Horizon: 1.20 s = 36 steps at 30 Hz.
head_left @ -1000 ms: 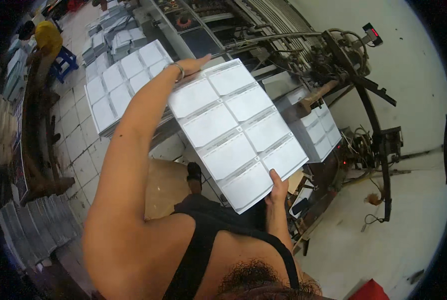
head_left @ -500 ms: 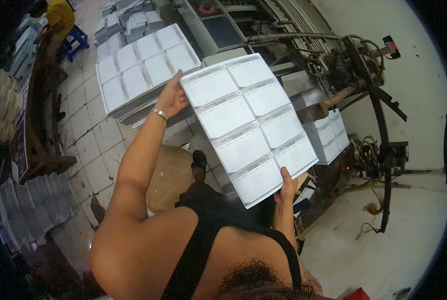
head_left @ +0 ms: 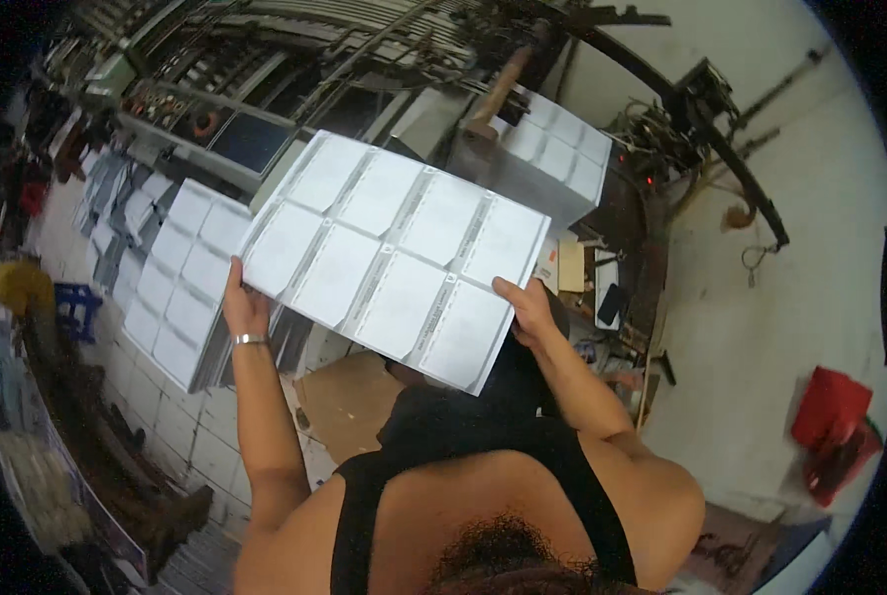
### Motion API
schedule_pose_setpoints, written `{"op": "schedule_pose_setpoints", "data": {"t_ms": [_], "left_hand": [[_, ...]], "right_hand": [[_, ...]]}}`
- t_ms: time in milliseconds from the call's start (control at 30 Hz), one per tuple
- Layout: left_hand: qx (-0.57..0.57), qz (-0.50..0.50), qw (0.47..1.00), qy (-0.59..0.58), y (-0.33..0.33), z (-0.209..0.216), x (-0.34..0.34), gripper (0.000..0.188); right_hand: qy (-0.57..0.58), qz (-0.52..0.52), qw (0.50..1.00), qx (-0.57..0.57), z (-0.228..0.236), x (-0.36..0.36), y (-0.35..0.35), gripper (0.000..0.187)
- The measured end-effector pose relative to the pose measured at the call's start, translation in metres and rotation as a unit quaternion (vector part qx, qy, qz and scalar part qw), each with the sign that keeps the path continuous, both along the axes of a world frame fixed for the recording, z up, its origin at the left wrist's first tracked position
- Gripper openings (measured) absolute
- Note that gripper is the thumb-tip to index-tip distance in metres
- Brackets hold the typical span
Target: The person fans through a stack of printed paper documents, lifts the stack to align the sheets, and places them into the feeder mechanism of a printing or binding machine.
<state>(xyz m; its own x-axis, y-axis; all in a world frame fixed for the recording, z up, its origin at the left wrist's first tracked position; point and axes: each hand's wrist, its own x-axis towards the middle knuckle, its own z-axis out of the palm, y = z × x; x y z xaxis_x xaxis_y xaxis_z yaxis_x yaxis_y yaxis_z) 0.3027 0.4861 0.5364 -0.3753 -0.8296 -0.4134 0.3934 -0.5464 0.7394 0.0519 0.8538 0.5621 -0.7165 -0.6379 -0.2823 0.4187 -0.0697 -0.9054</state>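
A batch of large printed paper sheets (head_left: 396,260), each marked off into several white panels with grey bands, is held up in front of my body. My left hand (head_left: 247,309) grips its left edge, thumb on top and a metal band round the wrist. At the lower right edge, my right hand (head_left: 529,309) pinches the paper with its thumb over the printed face. The fingers of both hands are partly hidden under the sheets. Left of my left hand stands a tall stack of matching sheets (head_left: 178,283), apart from those I hold.
A large machine (head_left: 255,109) with rails and a dark panel runs along the far side. Another sheet stack (head_left: 552,149) sits in it at the right. A blue stool (head_left: 76,310) and a person in yellow (head_left: 24,289) are far left. Red cloth (head_left: 832,409) hangs on the right wall.
My view has turned to the right, toward the machine. The held sheets have swung from a steep slant to lying more crosswise, still between both hands.
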Motion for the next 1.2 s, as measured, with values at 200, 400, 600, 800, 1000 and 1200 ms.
{"op": "schedule_pose_setpoints", "data": {"t_ms": [200, 400, 600, 800, 1000, 1200], "left_hand": [[-0.045, 0.007, 0.995, 0.089, 0.013, 0.021, 0.004, 0.040], [-0.097, 0.041, 0.990, 0.094, 0.051, 0.094, 0.018, 0.050], [-0.193, 0.042, 0.971, 0.138, 0.083, 0.169, 0.008, 0.051], [-0.213, -0.224, 0.879, 0.362, 0.120, 0.209, -0.087, 0.050], [-0.087, -0.274, 0.899, 0.329, 0.218, 0.189, -0.214, 0.039], [0.108, -0.457, 0.857, 0.213, 0.296, 0.116, -0.293, 0.036]], "right_hand": [[0.007, 0.033, 0.998, -0.059, 0.003, -0.016, -0.005, 0.041], [0.063, 0.092, 0.985, -0.132, 0.044, -0.030, -0.021, 0.040], [0.242, 0.049, 0.967, -0.070, 0.079, -0.050, 0.025, 0.044], [0.278, -0.219, 0.928, -0.115, 0.122, -0.043, 0.159, 0.058], [0.275, -0.311, 0.906, -0.082, 0.108, 0.008, 0.315, 0.066], [0.192, -0.441, 0.874, -0.062, 0.117, 0.084, 0.332, 0.063]]}}
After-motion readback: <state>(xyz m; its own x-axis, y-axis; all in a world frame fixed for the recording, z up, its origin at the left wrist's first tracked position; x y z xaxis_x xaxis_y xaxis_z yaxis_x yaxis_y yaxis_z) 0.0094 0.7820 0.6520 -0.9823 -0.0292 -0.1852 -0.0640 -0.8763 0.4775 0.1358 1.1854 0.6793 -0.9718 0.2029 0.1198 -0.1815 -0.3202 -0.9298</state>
